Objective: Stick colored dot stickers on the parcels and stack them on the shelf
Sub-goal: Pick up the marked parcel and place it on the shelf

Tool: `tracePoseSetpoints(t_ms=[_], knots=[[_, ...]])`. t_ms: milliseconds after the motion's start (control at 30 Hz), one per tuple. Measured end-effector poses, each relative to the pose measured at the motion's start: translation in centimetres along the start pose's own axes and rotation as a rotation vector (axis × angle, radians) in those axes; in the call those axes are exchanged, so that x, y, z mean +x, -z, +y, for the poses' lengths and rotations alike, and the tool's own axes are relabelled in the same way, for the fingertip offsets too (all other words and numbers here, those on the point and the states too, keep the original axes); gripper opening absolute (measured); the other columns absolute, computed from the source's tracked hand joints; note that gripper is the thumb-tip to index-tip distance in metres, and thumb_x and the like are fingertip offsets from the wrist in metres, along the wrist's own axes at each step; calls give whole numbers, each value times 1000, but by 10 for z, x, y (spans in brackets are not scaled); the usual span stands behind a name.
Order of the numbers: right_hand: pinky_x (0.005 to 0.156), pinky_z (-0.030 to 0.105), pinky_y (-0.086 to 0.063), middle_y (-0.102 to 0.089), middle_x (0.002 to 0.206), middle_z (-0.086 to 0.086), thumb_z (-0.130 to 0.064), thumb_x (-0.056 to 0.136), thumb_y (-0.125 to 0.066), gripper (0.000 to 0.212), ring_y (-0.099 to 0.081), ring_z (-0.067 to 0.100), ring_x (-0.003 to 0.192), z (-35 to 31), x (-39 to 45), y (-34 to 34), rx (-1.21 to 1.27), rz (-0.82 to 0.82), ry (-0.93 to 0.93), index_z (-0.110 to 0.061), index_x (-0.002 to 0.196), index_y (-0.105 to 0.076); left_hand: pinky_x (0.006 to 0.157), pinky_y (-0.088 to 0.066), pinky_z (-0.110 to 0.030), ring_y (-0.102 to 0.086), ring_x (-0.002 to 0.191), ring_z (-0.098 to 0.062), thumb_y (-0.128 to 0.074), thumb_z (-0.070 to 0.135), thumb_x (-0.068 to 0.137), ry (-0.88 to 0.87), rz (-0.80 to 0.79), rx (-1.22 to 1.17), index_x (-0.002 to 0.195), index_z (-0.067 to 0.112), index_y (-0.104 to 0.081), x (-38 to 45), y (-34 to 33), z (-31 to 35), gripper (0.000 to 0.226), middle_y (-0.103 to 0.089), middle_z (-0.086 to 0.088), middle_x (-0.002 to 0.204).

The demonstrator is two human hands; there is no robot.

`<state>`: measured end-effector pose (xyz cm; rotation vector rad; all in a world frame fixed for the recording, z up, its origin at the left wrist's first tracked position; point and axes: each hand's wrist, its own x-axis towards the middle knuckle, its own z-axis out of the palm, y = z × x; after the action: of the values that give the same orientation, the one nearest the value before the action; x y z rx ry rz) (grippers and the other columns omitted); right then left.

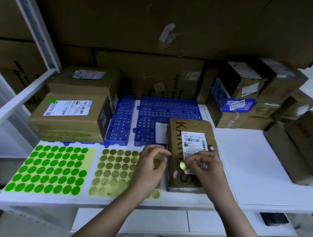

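A brown parcel [189,131] with a white shipping label lies on the white shelf in front of me. My right hand [206,169] hovers over its near half and pinches a gold dot sticker [182,165] between its fingertips. My left hand [149,169] is over the right edge of the gold sticker sheet [112,172], fingers loosely curled, holding nothing I can see. A green sticker sheet [51,168] lies to the left. Two stacked parcels [69,116] sit at the back left, the lower one bearing a green dot [52,100].
Blue perforated mats [159,111] cover the shelf [250,160] behind the sheets. More parcels [248,98] are piled at the back right, and a brown box [300,145] lies at the right edge. Large cartons fill the back. A metal shelf post [34,28] rises at left.
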<state>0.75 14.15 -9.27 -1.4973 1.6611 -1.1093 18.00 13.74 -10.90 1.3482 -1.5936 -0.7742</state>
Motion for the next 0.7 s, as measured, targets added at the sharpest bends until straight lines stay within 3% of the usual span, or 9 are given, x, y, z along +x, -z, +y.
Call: tracePoseSetpoints(t_ms=[67,167,267,400,500,700], knots=[[91,44,-47,-57,104,-11,-23,75,-76,30,-55,17,109,6,3,14,-97,-7,-66,-48,61,-69,94,-22,1,-35,112,20,-59,9,89,17,-23,24,90,30,-63,-5,-14,3,22,-46,16,117],[98,48,-40,-52,115,-19,-29,77,-75,25,-47,13,122,4,2,32,-222,-23,-92,-46,60,-66,95,-12,5,-21,122,21,-60,9,88,35,-11,12,90,34,-62,-13,-33,5,25,-31,26,127],[106,46,-32,-45,136,-19,-30,78,-75,22,-34,12,134,4,-5,33,-305,-71,-72,-44,65,-63,91,-11,9,-16,133,9,-60,7,89,89,3,-36,88,39,-60,-18,-47,8,32,-24,17,137],[107,37,-30,-37,146,-18,-30,75,-78,19,-24,10,139,10,-14,23,-306,-25,9,-43,69,-65,78,-18,12,-18,114,33,-56,0,91,163,-18,-165,90,31,-61,-19,-57,14,31,-23,7,140],[104,32,-26,-38,146,-17,-29,73,-79,11,-23,10,140,16,-16,17,-312,30,41,-37,73,-72,80,-22,11,-22,105,37,-53,1,92,208,-34,-239,94,28,-62,-18,-58,12,28,-32,6,132],[99,40,-31,-49,140,-10,-26,66,-86,16,-33,19,137,23,-15,6,-312,182,117,-35,68,-73,81,-37,1,-41,115,8,-48,-1,93,221,-49,-284,95,25,-64,-18,-55,12,31,-39,0,124]])
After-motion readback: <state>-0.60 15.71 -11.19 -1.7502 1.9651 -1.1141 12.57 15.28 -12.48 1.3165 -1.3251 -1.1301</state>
